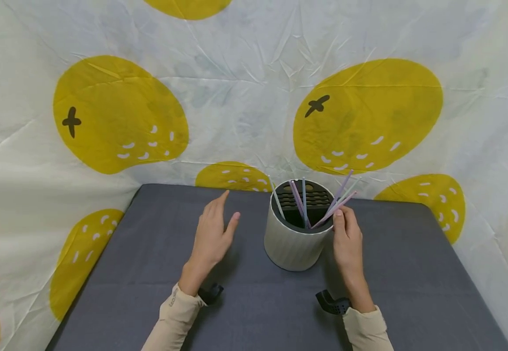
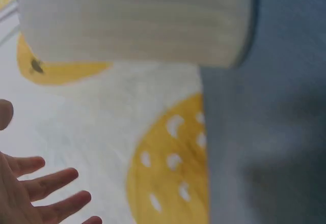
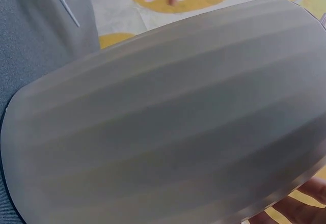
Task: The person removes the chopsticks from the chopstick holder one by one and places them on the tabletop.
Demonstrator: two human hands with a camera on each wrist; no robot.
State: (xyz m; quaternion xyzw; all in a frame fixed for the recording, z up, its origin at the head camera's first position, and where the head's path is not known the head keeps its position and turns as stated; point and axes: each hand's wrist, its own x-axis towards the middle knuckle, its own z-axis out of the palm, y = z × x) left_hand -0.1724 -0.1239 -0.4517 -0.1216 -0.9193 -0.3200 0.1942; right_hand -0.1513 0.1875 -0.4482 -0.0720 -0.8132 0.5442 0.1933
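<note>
A cream, ribbed, round utensil holder stands upright on the dark table, its black top slotted at the back with an open well in front. Several thin pastel straws, in pink, purple, blue and pale green, lean out of it in different directions. My right hand rests against the holder's right side near the rim, thumb and fingertips right by the pink straw. In the right wrist view its fingers lie along the holder's wall. To the left of the holder, my left hand is raised, fingers extended, touching nothing.
The grey tabletop ends at a back edge just behind the holder. White cloth printed with yellow fruit hangs behind and at both sides. In the right wrist view, a thin pale stick shows against the grey table surface.
</note>
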